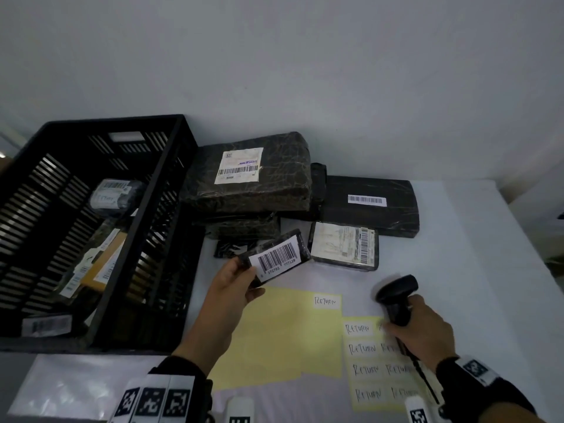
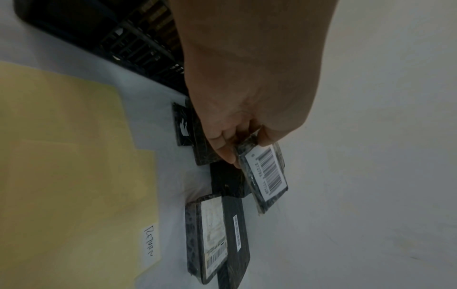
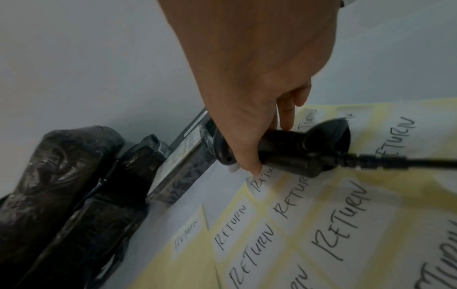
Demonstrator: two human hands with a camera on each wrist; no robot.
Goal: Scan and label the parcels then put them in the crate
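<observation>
My left hand [image 1: 236, 277] [image 2: 237, 140] pinches one end of a small black parcel [image 1: 276, 257] [image 2: 265, 176] and holds it above the table, its white barcode label facing up. To the right, my right hand [image 1: 424, 331] [image 3: 259, 125] grips the handle of a black corded barcode scanner [image 1: 396, 296] [image 3: 296, 150], its head turned toward the parcel. The black slatted crate [image 1: 143, 270] stands on the left with several labelled parcels inside. Yellow sheets of white "RETURN" stickers [image 1: 369, 349] [image 3: 321, 215] lie under the scanner.
Against the wall lies a pile of black wrapped parcels: a large one [image 1: 250, 172], a long flat one [image 1: 369, 206] and a smaller one with a worn label [image 1: 345, 247]. A single "RETURN" sticker [image 1: 327, 301] sits on another yellow backing sheet. The table's right edge [image 1: 537, 270] is close.
</observation>
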